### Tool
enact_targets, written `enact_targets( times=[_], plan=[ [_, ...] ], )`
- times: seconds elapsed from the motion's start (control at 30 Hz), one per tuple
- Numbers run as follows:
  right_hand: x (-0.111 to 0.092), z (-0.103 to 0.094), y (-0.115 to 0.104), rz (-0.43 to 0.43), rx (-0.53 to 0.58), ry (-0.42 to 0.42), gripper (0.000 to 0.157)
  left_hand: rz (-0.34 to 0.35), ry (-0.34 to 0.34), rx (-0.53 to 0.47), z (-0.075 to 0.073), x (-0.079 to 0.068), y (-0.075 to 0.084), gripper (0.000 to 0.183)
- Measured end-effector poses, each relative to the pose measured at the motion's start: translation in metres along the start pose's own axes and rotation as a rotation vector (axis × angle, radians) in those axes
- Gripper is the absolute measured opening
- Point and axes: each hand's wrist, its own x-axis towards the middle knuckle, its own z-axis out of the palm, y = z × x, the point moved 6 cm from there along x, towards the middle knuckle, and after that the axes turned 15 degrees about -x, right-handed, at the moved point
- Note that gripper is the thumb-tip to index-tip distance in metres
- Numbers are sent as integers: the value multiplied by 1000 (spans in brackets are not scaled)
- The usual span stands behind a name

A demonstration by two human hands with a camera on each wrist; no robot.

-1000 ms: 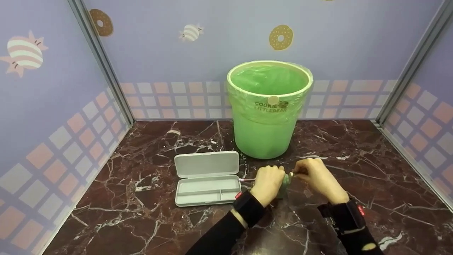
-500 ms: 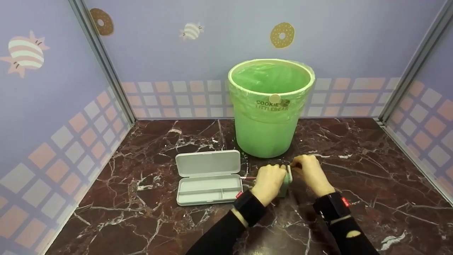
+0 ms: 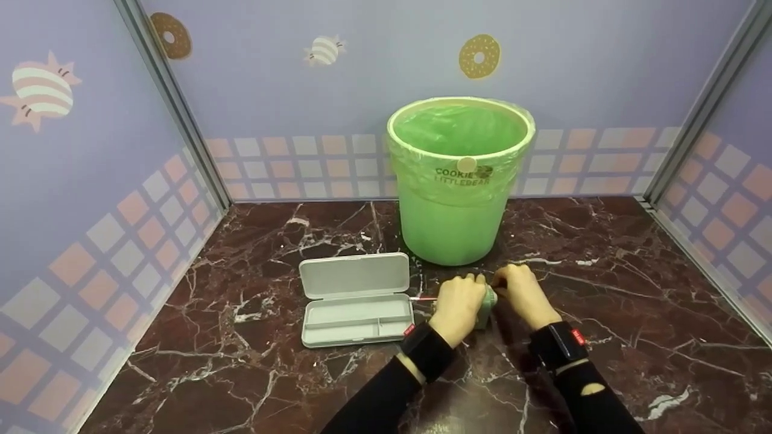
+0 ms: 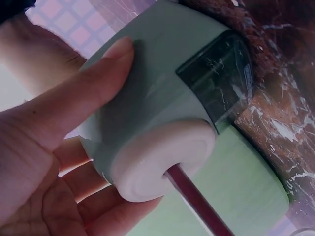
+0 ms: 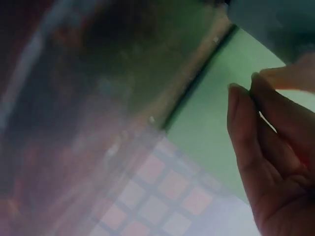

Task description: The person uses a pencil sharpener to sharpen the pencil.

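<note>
Fingers and thumb of the left hand [image 3: 458, 306] grasp a muted-green, rounded pencil sharpener [image 4: 157, 73]; a slim dark-red pencil [image 4: 199, 204] enters its pale circular face. Location: dark-red marbled tabletop [image 3: 259, 361], well short of the back edge, before a light-green plastic bin [image 3: 452, 232]. Fingertips of the right hand [image 3: 526, 295] meet at the opposite end; contents, if any, cannot be determined. Left of it lies an opened pale-grey rectangular case [image 3: 356, 310].

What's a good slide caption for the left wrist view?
Left hand holds a green sharpener, red pencil inserted.
</note>
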Motion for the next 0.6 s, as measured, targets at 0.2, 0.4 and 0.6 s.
enact_targets(
  times=[0.2, 0.4, 0.6],
  plan=[
    [-3, 7, -3, -50, -2, -80, 21, -7, 8, 28, 1, 0, 0, 40],
    [-6, 6, -4, -86, -17, -100, 18, -20, 21, 65, 1, -1, 2, 37],
    [-16, 3, -5, -85, 28, -205, 18, -24, 26, 56, 1, -1, 1, 39]
  ],
)
